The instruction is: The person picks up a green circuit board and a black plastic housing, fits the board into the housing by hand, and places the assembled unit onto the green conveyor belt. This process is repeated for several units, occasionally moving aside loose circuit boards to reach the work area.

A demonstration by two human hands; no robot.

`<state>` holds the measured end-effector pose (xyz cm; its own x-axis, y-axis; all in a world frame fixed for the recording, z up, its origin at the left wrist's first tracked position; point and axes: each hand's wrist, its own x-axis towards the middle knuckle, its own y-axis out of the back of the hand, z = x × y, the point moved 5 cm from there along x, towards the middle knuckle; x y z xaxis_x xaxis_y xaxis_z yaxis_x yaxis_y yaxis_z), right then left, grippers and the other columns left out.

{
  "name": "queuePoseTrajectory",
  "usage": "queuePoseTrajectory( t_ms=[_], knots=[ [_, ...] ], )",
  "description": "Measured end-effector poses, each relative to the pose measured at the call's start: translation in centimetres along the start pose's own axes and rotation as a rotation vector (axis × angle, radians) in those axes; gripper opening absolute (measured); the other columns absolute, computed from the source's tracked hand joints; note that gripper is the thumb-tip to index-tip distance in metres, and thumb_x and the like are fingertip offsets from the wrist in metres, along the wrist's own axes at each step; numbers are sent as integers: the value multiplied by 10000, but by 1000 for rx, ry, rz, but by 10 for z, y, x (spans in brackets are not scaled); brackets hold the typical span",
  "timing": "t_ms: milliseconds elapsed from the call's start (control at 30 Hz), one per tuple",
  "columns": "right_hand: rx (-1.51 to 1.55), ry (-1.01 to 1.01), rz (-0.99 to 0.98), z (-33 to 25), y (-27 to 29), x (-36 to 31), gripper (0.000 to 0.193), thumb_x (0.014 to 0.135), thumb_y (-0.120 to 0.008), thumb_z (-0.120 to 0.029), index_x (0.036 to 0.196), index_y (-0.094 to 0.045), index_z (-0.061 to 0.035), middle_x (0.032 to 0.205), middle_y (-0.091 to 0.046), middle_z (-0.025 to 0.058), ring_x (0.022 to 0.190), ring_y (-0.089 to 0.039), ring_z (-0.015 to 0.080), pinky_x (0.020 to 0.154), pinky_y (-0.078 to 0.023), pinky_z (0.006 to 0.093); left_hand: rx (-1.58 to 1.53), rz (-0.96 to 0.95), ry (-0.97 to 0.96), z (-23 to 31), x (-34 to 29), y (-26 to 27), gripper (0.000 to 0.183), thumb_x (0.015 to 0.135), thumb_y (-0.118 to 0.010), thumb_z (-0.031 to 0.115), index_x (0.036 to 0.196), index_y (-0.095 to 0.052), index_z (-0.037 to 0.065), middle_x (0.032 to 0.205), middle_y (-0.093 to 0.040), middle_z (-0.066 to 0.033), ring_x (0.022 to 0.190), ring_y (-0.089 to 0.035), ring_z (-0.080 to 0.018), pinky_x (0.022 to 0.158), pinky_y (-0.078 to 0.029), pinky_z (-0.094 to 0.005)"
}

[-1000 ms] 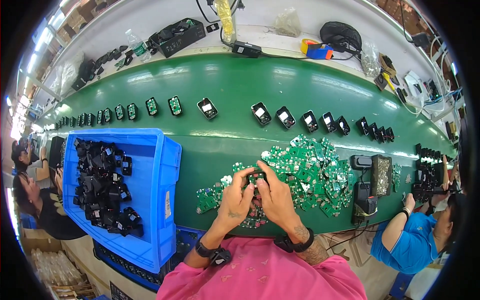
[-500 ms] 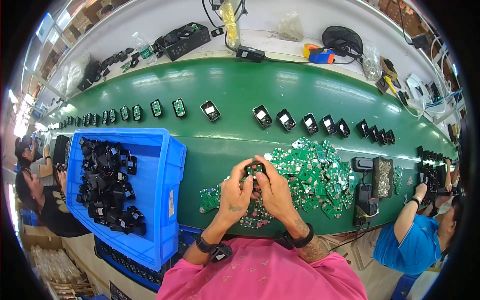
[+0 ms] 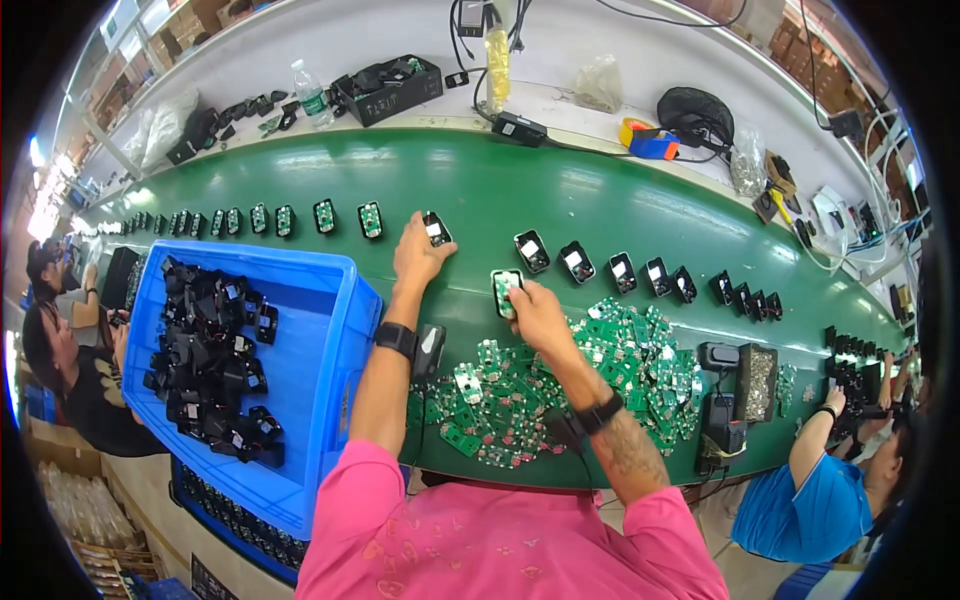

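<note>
Fingers of the right hand [image 3: 540, 318] are closed on a case [image 3: 495, 292] at the frame's center, its green board [image 3: 506, 286] seen under the thumb. Just up and left, a second case [image 3: 436, 231] is grasped by the left hand [image 3: 422, 255]; whether it is lifted cannot be told. The board could be knocked askew by uneven thumb pressure, and the first case, if loosely pinched, could be dropped onto the board pile [image 3: 640, 370] at lower center.

Open green worktop [image 3: 490, 180] stretches behind small black rectangular casings [image 3: 577, 264]; a blue plastic crate [image 3: 362, 308] and heaped green circuit boards [image 3: 645, 370] obstruct the near side.
</note>
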<state>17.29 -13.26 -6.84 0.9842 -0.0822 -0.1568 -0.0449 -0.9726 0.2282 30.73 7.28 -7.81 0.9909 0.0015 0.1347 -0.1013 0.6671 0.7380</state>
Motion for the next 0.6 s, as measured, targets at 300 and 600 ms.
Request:
queuePoseTrajectory(
  t_ms=[300,600],
  knots=[
    [-256,-32,90,27,-33,106,361,980,-580,-273,1074,-529,72,837,-671,170,739,-706,231,571,-541,359,-1165,-289,145,30,-108,28,704,890,-716,150,1503,-376,83,1169,-548,-49,953,-624,-171,738,-529,-307],
    [-1095,98,-396,-30,-26,-3,413,876,-690,-414,1004,-625,-27,921,-704,209,829,-668,446,744,-530,515,-1562,-300,418,-7,-236,47,539,1006,-594,353,1432,-460,51,1153,-541,-53,874,-576,-127,660,-457,-237]
  ],
)
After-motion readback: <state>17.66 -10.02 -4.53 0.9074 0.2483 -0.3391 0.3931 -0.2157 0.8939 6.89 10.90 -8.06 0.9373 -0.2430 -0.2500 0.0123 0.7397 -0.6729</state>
